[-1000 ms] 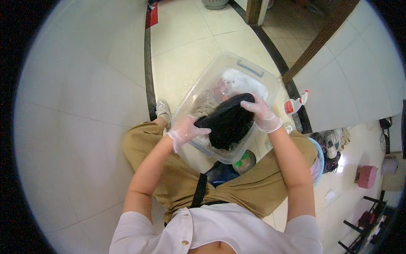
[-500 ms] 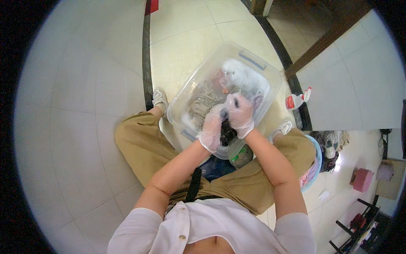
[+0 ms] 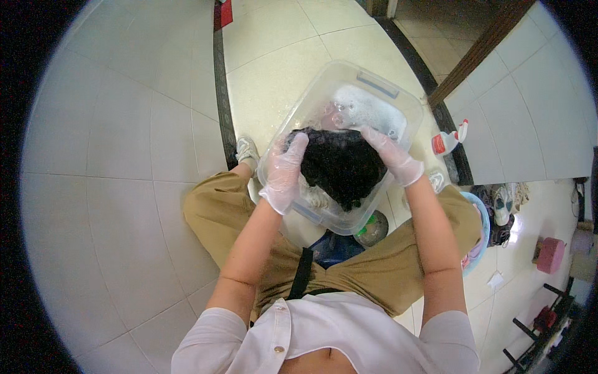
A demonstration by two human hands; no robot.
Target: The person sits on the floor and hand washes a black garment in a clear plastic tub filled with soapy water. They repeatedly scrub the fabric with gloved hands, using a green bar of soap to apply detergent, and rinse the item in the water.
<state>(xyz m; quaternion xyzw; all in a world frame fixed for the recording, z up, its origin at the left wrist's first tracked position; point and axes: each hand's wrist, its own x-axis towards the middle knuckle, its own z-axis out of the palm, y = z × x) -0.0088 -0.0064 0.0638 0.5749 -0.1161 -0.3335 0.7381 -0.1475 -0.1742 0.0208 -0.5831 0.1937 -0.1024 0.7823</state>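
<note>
A black wet cloth (image 3: 344, 165), perhaps a garment, hangs spread out over a clear plastic tub (image 3: 412, 118). Thin see-through gloves cover both hands. My left hand (image 3: 284, 167) grips the cloth's upper left edge, thumb on top. The upper right edge is pinched in my right hand (image 3: 392, 157). White suds (image 3: 367, 109) float at the tub's far end, beside a reddish cloth (image 3: 330, 115) in the water. Most of what lies under the black cloth is hidden, though some pale fabric (image 3: 313, 196) shows below its left side.
A white and red spray bottle (image 3: 445, 142) stands to the right by the wall. A light-blue basin (image 3: 484, 232) with laundry sits beside my right knee, near several shoes (image 3: 502, 206). Between my legs is a round container (image 3: 374, 229). A pink box (image 3: 550, 255) is farther right.
My hands have moved apart, left and right. The black cloth, bunched between them before, is now spread open and raised over the tub. The view has shifted slightly.
</note>
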